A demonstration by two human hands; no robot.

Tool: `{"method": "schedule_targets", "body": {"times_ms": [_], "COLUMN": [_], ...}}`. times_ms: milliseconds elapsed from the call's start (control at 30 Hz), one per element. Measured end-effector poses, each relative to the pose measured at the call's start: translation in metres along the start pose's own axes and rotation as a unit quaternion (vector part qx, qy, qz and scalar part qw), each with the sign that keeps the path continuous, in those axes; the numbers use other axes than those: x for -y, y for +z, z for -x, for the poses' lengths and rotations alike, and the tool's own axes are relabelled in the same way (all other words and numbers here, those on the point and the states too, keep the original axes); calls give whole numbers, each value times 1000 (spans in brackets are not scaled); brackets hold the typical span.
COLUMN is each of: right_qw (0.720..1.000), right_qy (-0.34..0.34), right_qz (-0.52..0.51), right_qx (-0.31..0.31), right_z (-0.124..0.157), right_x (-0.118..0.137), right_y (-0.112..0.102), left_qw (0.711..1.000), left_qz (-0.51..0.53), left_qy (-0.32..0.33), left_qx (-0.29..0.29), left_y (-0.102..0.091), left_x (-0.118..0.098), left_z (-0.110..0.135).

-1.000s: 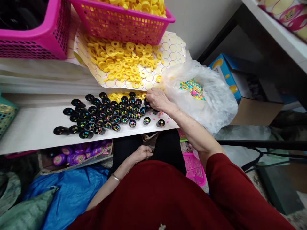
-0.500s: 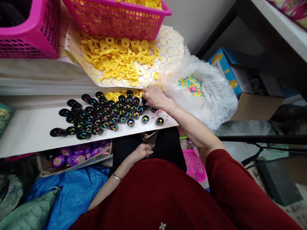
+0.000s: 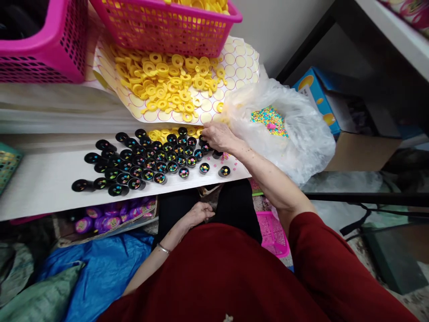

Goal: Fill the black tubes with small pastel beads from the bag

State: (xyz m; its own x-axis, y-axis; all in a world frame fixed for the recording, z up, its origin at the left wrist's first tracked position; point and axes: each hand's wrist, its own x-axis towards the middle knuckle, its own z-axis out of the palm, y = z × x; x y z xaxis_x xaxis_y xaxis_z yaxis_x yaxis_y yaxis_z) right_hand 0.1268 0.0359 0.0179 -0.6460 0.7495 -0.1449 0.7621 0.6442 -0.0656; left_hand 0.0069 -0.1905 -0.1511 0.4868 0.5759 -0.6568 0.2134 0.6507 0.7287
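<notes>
Black cups [image 3: 134, 184]: clustered on the white ledge [image 3: 43, 179], multicoloured beads [image 3: 184, 172] inside
Right hand [image 3: 218, 136]: at the cluster's right end, fingers curled down (cannot tell what, if anything, they grip)
Left hand [image 3: 200, 213]: loosely curled at the lap [image 3: 235, 206], hold unclear
Plastic bag [image 3: 306, 152]: more beads, one pink piece [image 3: 271, 126]
Pink basket [image 3: 167, 29]: yellow ring-shaped pieces [image 3: 201, 5]

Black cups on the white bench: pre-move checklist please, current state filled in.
1. Right hand at the black cups: ok, at the group's right end.
2. Cup gripped by its fingers: cannot tell, contact hidden.
3. Left hand clear of the cups: ok, at the lap.
4. Plastic bag open, multicoloured beads showing: ok.
5. White bench free of spills: not ok, loose pink beads beside the right hand.
</notes>
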Motion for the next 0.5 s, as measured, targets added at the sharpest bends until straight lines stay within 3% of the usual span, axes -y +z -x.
{"method": "schedule_targets", "body": {"times_ms": [500], "right_qw": [999], "right_qy": [-15], "right_qz": [-42], "right_qx": [-21], "right_z": [1], "right_x": [0], "right_y": [2], "left_qw": [1000], "left_qz": [-7], "left_qy": [1], "left_qx": [-3], "left_y": [-1], "left_x": [0], "left_z": [1]}}
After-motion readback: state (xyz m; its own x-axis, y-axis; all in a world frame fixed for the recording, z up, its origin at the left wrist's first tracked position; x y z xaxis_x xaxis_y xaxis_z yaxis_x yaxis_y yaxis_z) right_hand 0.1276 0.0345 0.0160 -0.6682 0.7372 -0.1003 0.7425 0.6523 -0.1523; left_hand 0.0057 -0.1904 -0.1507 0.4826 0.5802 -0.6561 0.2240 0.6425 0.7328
